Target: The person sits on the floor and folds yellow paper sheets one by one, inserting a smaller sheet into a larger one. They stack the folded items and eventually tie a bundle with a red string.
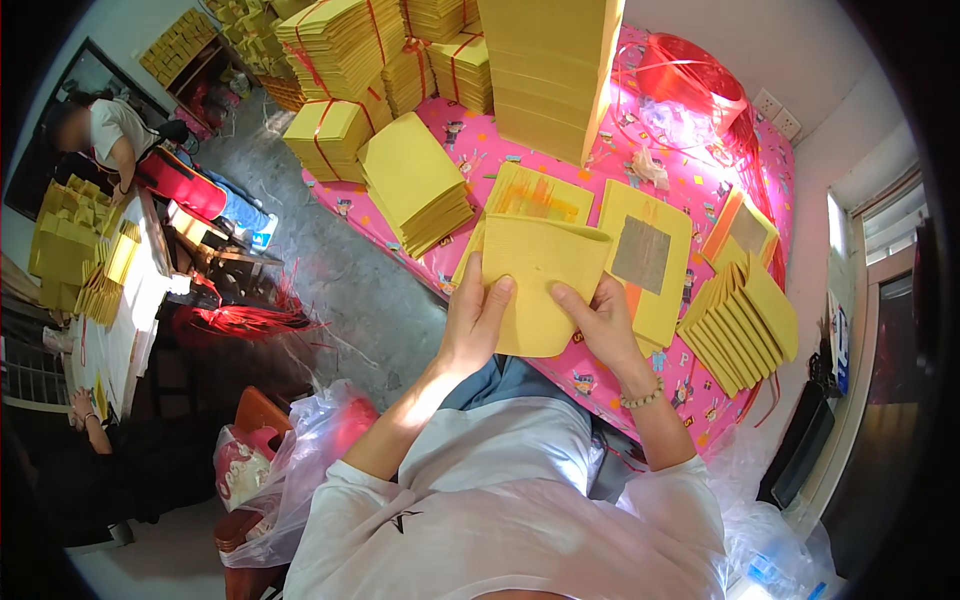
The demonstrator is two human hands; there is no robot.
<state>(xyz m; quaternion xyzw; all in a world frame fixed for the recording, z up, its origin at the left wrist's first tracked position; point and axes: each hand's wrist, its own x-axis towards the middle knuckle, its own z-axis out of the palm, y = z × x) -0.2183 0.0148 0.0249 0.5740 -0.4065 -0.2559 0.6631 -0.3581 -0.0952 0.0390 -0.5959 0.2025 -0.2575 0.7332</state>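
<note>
My left hand (pixel 478 322) and my right hand (pixel 606 325) both grip a folded yellow paper piece (pixel 545 270) by its sides, thumbs on its near face. The paper is tilted up over the near edge of a pink patterned tablecloth (pixel 480 135). Partly hidden behind it lies a yellow sheet with orange print (pixel 545 190). To the right of my hands is another yellow sheet bearing a grey rectangle (pixel 643 253). A fanned row of folded yellow papers (pixel 735 325) rests farther right, and a leaning yellow stack (pixel 415 180) lies left of the printed sheet.
Bundles tied with red strips (pixel 335 50) and a tall yellow stack (pixel 545 70) stand at the back. Red strapping (pixel 690 85) is coiled far right. A person (pixel 120 145) leans over a left-hand table (pixel 145 290); another person's hand (pixel 84 404) rests nearer. Plastic bags (pixel 310 450) sit left of me.
</note>
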